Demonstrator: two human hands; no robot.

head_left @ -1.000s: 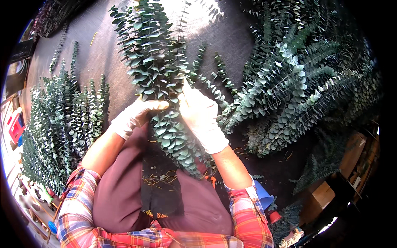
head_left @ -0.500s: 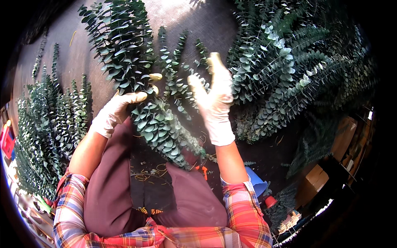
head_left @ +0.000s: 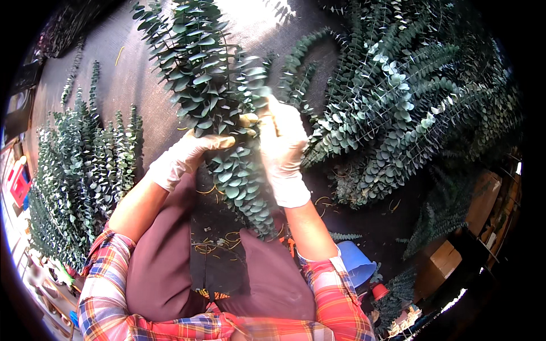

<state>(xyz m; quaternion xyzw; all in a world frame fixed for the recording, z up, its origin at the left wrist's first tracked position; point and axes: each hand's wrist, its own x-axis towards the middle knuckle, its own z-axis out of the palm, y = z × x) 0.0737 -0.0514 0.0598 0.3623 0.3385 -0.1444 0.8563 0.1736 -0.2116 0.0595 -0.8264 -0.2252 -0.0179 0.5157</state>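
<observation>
A leafy bunch of eucalyptus stems (head_left: pixel 202 68) is upright in front of me, its lower leaves hanging toward my knees. My left hand (head_left: pixel 199 149), in a pale glove, is closed around the middle of the bunch, thumb across the front. On the right side of the bunch, my gloved right hand (head_left: pixel 282 133) has its fingers closed on a eucalyptus stem (head_left: pixel 252 79) lying against the others. The palm and part of that stem are hidden behind the glove.
A large heap of eucalyptus (head_left: pixel 392 108) lies to the right, and a smaller pile (head_left: pixel 85 176) to the left. Yellow bands (head_left: pixel 213 245) are scattered on the dark surface between my legs. By my right elbow are a blue bucket (head_left: pixel 355 264) and a cardboard box (head_left: pixel 443 258).
My right hand, open and apart from the bunch before, has moved left to it and closed on a stem. The bunch and my left hand sit slightly farther right in view.
</observation>
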